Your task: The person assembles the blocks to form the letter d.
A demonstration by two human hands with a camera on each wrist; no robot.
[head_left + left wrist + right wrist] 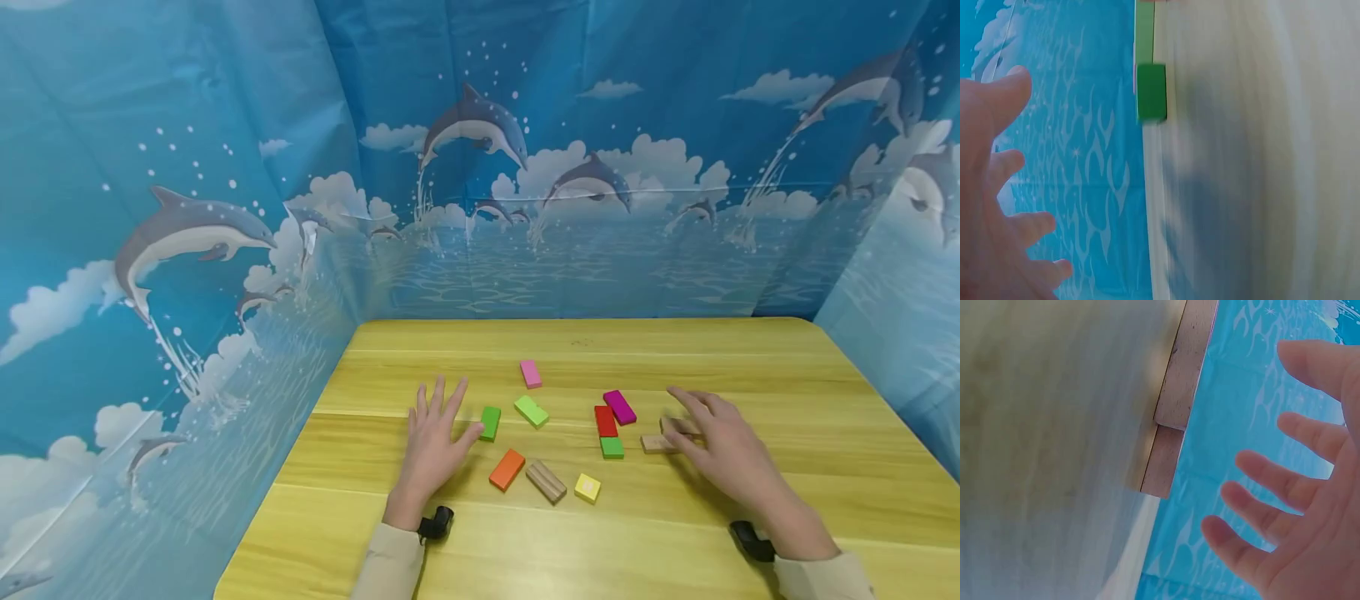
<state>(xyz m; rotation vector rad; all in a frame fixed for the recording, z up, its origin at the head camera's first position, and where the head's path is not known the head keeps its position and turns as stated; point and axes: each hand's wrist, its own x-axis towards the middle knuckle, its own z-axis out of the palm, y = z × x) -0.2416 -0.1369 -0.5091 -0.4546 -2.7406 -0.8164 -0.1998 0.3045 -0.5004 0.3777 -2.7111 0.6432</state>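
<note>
Small coloured blocks lie scattered on a yellow wooden table [750, 358]. My left hand [435, 433] hovers flat with fingers spread, its thumb beside a dark green block [491, 422] [1150, 92]. My right hand [720, 442] [1297, 506] is open with fingers spread just above two plain wooden blocks [663, 437] [1175, 406], holding nothing. Between the hands lie a light green block [531, 411], a pink block [530, 373], a magenta block [619, 407], a red block [605, 421], a small green block [612, 447], an orange block [507, 469], a striped wooden block [546, 482] and a yellow block [587, 487].
A blue dolphin-print backdrop [187, 250] walls the table at the left, back and right. Bare tabletop stretches behind the blocks and along the near edge. Each wrist carries a black camera mount [437, 523].
</note>
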